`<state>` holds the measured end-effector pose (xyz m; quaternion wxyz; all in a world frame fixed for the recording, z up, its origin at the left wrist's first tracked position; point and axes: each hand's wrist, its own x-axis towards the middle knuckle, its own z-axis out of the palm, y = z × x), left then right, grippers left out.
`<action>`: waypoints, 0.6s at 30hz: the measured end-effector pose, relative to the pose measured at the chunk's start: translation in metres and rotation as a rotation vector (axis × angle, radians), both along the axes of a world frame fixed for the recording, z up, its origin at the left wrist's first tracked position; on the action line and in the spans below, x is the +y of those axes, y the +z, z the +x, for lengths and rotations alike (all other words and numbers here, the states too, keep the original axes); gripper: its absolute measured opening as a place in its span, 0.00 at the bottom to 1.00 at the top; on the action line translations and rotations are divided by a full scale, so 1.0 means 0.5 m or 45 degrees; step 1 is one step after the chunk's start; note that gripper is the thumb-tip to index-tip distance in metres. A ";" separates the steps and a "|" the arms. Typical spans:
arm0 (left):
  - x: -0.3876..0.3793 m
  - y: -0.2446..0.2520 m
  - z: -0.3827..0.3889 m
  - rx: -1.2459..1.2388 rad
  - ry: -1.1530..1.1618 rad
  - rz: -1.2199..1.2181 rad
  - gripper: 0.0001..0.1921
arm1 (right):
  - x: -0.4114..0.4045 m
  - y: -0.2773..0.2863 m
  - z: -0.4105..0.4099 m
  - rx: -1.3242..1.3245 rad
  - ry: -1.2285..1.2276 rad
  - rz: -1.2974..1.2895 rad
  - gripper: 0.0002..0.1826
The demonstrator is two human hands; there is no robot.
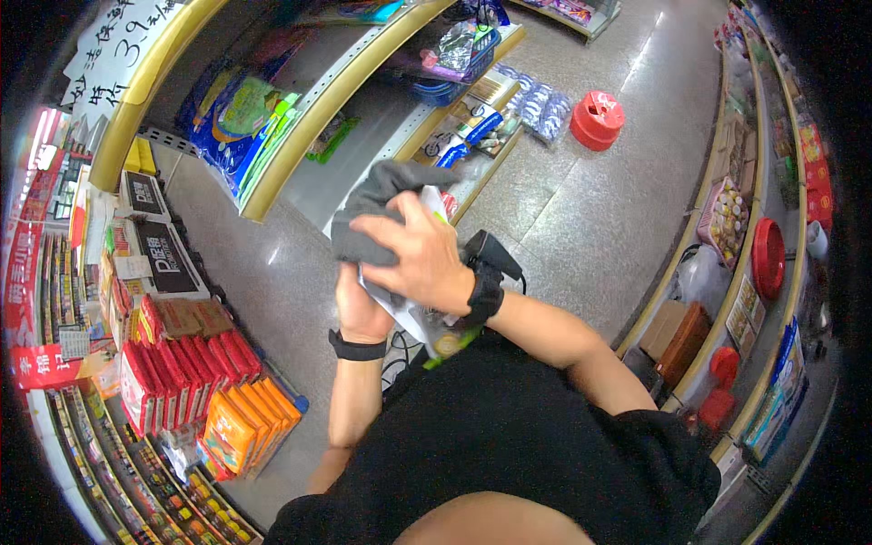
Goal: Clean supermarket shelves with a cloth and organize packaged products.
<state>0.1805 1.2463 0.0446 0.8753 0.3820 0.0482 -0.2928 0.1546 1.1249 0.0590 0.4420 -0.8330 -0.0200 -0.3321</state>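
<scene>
Both hands are close together in front of me, at the end of the shelf. My right hand (426, 255) lies spread over a dark grey cloth (371, 211), fingers curled onto it, above a white packet or sheet (409, 320) with green parts. My left hand (361, 306) is underneath, its palm against the cloth and the white item; most of its fingers are hidden. A black strap is on each wrist, and a black device is attached at the right one. The white item reaches down to my black shirt.
Goods shelves (306, 102) stand ahead and to the left, with packets on the lower shelf. A red plastic stool (597, 120) is on the floor beside bagged goods (541, 102). Stacked red packs (180, 381) and orange packs (248, 422) are at the left; more shelving (736, 272) curves along the right.
</scene>
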 end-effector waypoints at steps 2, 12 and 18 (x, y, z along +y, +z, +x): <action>0.036 -0.025 0.014 0.042 -0.102 -0.424 0.25 | -0.010 -0.033 0.027 0.092 -0.140 0.091 0.20; 0.118 -0.010 0.095 0.031 0.109 -0.459 0.28 | -0.116 -0.213 -0.007 0.796 0.810 1.812 0.24; 0.105 -0.024 0.091 -0.005 0.106 -0.259 0.26 | -0.084 -0.160 -0.040 0.868 1.040 1.717 0.34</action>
